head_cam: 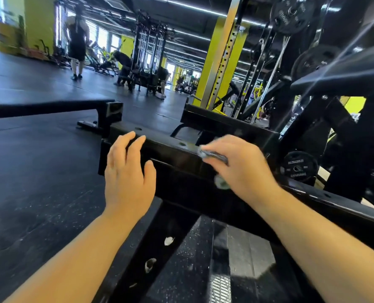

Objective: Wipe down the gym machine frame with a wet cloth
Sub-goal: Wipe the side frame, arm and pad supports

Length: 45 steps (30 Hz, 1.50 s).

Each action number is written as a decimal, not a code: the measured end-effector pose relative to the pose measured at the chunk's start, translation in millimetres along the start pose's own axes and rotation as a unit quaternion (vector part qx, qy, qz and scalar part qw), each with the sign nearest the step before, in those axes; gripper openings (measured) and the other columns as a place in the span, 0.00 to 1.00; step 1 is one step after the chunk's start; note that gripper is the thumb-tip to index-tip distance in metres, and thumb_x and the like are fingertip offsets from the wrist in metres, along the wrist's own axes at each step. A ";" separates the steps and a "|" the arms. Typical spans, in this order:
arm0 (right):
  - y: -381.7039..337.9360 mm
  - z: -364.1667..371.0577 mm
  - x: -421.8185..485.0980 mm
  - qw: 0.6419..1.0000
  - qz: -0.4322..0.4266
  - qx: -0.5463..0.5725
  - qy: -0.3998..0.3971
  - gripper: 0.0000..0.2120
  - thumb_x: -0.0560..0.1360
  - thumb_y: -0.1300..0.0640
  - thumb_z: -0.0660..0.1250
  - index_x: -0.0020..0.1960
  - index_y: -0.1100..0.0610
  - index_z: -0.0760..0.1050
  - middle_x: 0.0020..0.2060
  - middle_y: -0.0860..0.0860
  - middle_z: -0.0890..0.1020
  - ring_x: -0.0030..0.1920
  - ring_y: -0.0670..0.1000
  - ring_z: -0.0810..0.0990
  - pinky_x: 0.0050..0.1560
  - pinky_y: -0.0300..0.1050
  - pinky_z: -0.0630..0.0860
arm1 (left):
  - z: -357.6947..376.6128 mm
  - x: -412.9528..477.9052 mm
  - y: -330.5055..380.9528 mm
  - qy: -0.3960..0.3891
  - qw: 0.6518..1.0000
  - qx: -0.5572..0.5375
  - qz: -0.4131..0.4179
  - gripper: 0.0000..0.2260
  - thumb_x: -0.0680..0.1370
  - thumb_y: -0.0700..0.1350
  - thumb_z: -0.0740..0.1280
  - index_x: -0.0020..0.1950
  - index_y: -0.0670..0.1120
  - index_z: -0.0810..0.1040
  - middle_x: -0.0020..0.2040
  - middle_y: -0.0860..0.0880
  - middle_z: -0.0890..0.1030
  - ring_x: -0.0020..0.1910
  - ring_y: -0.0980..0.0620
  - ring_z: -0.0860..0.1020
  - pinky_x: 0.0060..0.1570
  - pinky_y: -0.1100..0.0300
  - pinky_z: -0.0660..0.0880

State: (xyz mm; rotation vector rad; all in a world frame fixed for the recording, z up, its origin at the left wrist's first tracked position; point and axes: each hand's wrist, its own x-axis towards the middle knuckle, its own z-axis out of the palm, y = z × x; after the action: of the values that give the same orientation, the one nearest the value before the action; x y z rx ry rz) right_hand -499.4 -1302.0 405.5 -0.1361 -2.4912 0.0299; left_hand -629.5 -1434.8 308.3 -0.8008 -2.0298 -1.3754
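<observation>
Just at frame [173, 155] edge, right hand [244, 166] fingers round cloth [212, 155], left hand [127, 173] fingers straight

bright ceiling strips, window glare, motion blur, bowed edges.

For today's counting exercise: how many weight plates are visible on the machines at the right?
3: the top plate at upper right, the middle plate just below it, the low plate near the floor, beyond the right hand. More may be hidden.
</observation>
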 end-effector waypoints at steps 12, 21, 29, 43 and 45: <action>-78.9 63.3 102.8 0.986 -0.048 -0.085 -0.136 0.11 0.80 0.52 0.60 0.49 0.59 0.73 0.42 0.52 0.72 0.46 0.55 0.74 0.39 0.46 0.65 | -26.4 8.9 -12.8 -0.005 0.995 -0.086 -0.057 0.15 0.78 0.37 0.60 0.66 0.42 0.69 0.68 0.51 0.63 0.58 0.59 0.67 0.53 0.67 0.63; -45.2 18.1 62.3 0.993 0.001 -0.041 -0.111 0.11 0.78 0.50 0.64 0.49 0.56 0.80 0.39 0.50 0.80 0.39 0.51 0.79 0.42 0.45 0.75 | -22.7 5.3 -7.6 -0.032 0.995 -0.080 -0.057 0.15 0.79 0.40 0.59 0.66 0.45 0.70 0.70 0.53 0.61 0.57 0.63 0.63 0.52 0.68 0.62; -96.7 85.7 129.0 0.993 -0.006 -0.019 -0.120 0.11 0.81 0.51 0.58 0.45 0.57 0.63 0.34 0.48 0.65 0.34 0.50 0.66 0.29 0.42 0.59 | -38.2 9.9 -9.4 -0.104 0.992 -0.021 -0.069 0.16 0.78 0.41 0.61 0.65 0.46 0.67 0.70 0.57 0.58 0.46 0.55 0.69 0.38 0.62 0.65; -84.6 69.6 120.7 0.995 0.046 -0.029 -0.080 0.07 0.80 0.54 0.61 0.48 0.58 0.68 0.39 0.51 0.73 0.39 0.53 0.72 0.35 0.45 0.67 | -48.9 18.5 -17.0 -0.177 0.981 0.032 -0.073 0.15 0.78 0.44 0.61 0.64 0.47 0.66 0.72 0.55 0.51 0.39 0.54 0.72 0.29 0.66 0.61; -99.4 88.9 136.9 0.995 0.073 0.022 -0.059 0.07 0.80 0.59 0.59 0.44 0.58 0.64 0.35 0.50 0.68 0.34 0.51 0.68 0.29 0.41 0.62 | -50.6 19.9 -14.8 -0.183 0.980 0.030 -0.078 0.15 0.77 0.45 0.62 0.64 0.47 0.67 0.72 0.55 0.51 0.40 0.52 0.72 0.30 0.63 0.62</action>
State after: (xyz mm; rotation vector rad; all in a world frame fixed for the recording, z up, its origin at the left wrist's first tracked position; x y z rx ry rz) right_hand -670.6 -1385.4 422.1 -0.3042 -2.5908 0.1583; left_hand -647.9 -1483.5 329.9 -0.9394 -2.4507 -1.3164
